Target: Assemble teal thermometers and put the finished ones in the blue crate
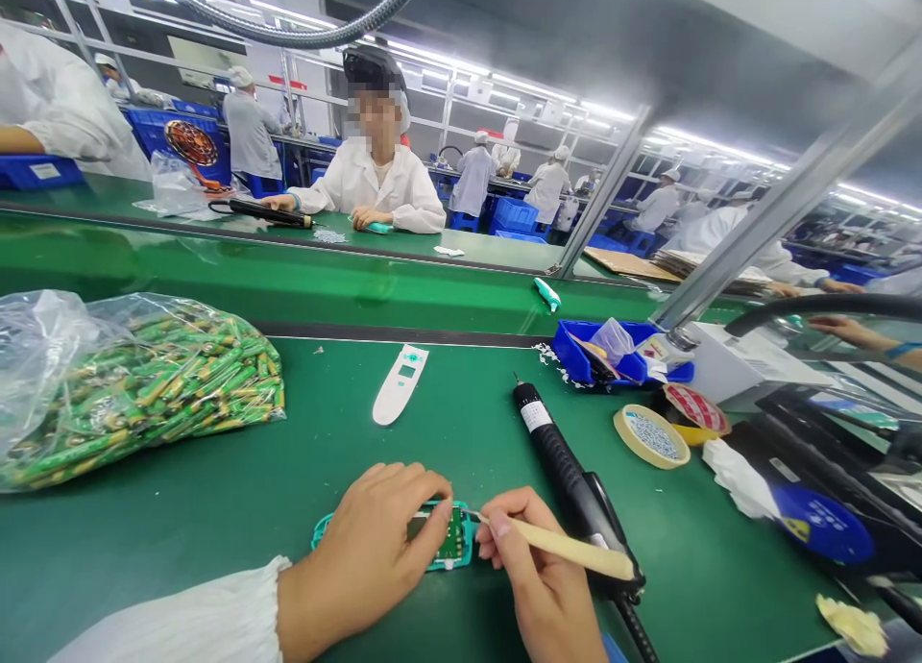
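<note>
- The left hand (375, 538) lies curled over a teal case (465, 551) at the near middle of the table (288, 490), fingers pressing it flat. A green board (453, 538) shows in the case.
- The right hand (537, 577) pinches a pale stick (569, 548), thumb and fingers closed on it, with the tip at the board's right edge.
- Risk, as I judge it: the tip could skid and scrape parts on the board if pushed hard. The case could twist if the left fingers ease off.
- The screwdriver (554, 452) lies just right of the right hand, touching or nearly so. A wide elbow swing could roll it, or snag its cord.
- On the left the bag of batteries (144, 384) sits well apart, and the white cover (400, 384) lies farther out.
- The tape roll (652, 435) and blue bin (576, 356) crowd the far right.
- Bare table lies left of and beyond the case. The near edge is close under the wrists.
</note>
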`<action>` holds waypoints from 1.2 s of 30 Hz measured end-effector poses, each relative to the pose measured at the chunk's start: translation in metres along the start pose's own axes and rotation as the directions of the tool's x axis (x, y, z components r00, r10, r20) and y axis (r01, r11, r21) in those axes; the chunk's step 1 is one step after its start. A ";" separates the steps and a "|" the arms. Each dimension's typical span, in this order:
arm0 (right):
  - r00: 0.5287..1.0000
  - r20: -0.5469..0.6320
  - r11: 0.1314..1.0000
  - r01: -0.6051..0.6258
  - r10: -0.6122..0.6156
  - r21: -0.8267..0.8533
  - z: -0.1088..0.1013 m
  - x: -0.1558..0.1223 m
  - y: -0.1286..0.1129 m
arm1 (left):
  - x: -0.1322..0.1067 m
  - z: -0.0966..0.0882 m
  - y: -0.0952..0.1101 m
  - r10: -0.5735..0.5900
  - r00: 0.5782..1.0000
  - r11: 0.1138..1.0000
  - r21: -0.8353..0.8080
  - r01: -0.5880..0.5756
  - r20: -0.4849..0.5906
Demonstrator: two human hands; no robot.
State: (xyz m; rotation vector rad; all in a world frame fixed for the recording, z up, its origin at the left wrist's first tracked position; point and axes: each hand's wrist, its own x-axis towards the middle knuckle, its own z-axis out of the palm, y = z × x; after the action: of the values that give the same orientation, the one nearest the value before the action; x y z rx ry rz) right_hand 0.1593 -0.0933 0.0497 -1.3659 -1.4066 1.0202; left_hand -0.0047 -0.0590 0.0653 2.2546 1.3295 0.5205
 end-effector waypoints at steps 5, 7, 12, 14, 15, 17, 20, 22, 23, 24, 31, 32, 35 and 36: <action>1.000 0.017 1.000 -0.013 0.014 -0.025 0.001 0.000 -0.002 | 0.000 -0.002 0.000 -0.009 1.000 0.999 -0.044 0.011 0.026; 1.000 0.021 0.999 -0.021 0.021 -0.030 0.002 0.000 -0.002 | 0.000 -0.003 -0.001 -0.001 0.999 0.999 -0.054 0.003 0.040; 0.999 0.038 0.999 -0.015 0.016 -0.038 0.003 0.001 0.001 | 0.000 -0.005 -0.001 0.021 0.998 0.996 -0.090 -0.017 0.054; 1.000 0.031 0.999 -0.003 0.004 -0.040 0.004 0.002 0.002 | -0.002 -0.007 -0.002 0.039 0.997 0.995 -0.092 -0.032 0.073; 1.000 0.028 0.999 0.001 0.000 -0.040 0.004 0.003 0.002 | -0.004 -0.008 -0.002 0.052 0.995 0.995 -0.084 -0.045 0.088; 1.000 0.024 0.999 0.006 -0.005 -0.036 0.004 0.003 0.002 | -0.008 -0.009 -0.003 0.078 0.990 0.996 -0.060 -0.071 0.120; 1.000 0.021 1.000 0.001 0.000 -0.021 0.002 0.001 0.001 | -0.014 -0.010 -0.006 0.090 0.983 0.996 -0.025 -0.087 0.161; 1.000 0.002 1.000 0.015 -0.015 0.022 -0.001 -0.002 0.001 | -0.016 -0.011 -0.008 0.080 0.979 0.997 -0.016 -0.079 0.185; 0.999 -0.009 0.998 0.034 -0.033 0.049 -0.002 -0.004 0.002 | -0.017 -0.011 -0.009 0.080 0.978 0.997 -0.017 -0.078 0.195; 0.998 -0.012 0.996 0.056 -0.055 0.071 -0.004 -0.006 0.002 | -0.018 -0.011 -0.009 0.082 0.976 0.997 -0.021 -0.079 0.201; 0.997 0.063 0.999 0.047 -0.048 0.016 -0.006 -0.018 0.007 | -0.018 -0.009 -0.013 0.082 0.974 0.996 -0.002 -0.084 0.211; 0.996 0.075 0.999 0.044 -0.045 0.007 -0.005 -0.018 0.006 | -0.018 -0.008 -0.014 0.084 0.974 0.996 0.003 -0.086 0.213; 0.991 0.115 0.998 0.065 -0.063 -0.016 -0.004 -0.017 0.006 | -0.017 -0.007 -0.013 0.089 0.973 0.995 0.022 -0.096 0.214; 0.990 0.119 0.997 0.075 -0.072 -0.023 -0.004 -0.016 0.006 | -0.017 -0.007 -0.013 0.091 0.973 0.995 0.030 -0.099 0.214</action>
State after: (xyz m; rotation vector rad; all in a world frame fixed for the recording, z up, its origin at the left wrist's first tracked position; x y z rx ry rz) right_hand 0.1647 -0.1095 0.0437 -1.2811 -1.5516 1.0509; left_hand -0.0257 -0.0668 0.0621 2.3410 1.1392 0.2761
